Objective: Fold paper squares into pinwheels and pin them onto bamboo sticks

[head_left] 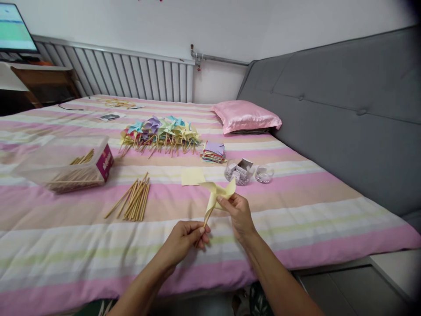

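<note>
A pale yellow paper pinwheel [213, 197] on a thin wooden stick [208, 216] is held above the near part of the bed. My left hand [189, 237] is closed round the stick below the paper blades. With thumb and fingers, my right hand [238, 213] pinches the pinwheel near its middle, from the right side. Just beyond lies a flat pale yellow paper square [192, 176]. Left of my hands, several loose wooden sticks [136, 199] lie in a pile. Whatever fastens the blades at the centre is hidden by my right thumb.
A clear plastic box [66, 166] with sticks stands at left. Finished pinwheels [161, 131] lie in a heap farther back, beside a stack of coloured paper [213, 151]. Two clear round containers [238, 172] hold small items. A pink pillow [248, 116] rests by the grey headboard [329, 87].
</note>
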### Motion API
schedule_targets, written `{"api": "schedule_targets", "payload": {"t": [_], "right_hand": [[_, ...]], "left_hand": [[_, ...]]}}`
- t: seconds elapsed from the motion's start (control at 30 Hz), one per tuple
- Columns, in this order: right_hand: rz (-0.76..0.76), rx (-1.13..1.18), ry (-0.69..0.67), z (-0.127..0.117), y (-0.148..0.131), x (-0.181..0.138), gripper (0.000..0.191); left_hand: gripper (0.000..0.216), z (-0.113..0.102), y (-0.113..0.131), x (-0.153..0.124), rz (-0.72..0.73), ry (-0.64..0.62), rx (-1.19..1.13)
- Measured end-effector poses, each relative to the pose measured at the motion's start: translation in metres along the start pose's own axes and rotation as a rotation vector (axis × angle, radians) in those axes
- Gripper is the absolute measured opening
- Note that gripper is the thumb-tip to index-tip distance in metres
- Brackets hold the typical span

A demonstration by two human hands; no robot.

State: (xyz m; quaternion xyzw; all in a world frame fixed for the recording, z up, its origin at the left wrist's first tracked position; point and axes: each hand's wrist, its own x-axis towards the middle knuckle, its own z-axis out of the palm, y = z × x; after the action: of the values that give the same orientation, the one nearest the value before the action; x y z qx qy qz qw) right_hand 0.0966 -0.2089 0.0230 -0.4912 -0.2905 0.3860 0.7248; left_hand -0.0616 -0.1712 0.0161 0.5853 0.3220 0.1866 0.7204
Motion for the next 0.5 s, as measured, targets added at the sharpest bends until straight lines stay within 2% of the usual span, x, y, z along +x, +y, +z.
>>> {"api": "schedule_targets", "payload": {"t": [0.23,0.5], "right_hand": [[-0.047,0.034,-0.105,-0.0032,-0.0008,0.0037,0.024],[0.075,0.155,-0.010,-0.0098,-0.0056,0.0082,0.028]], "left_hand": [[0.033,-0.0066,0.0040,0.0002,0.002,0.032,0.032],[0.037,-0.0072,0.0046,-0.0006,-0.044,0.002,0.033]]}}
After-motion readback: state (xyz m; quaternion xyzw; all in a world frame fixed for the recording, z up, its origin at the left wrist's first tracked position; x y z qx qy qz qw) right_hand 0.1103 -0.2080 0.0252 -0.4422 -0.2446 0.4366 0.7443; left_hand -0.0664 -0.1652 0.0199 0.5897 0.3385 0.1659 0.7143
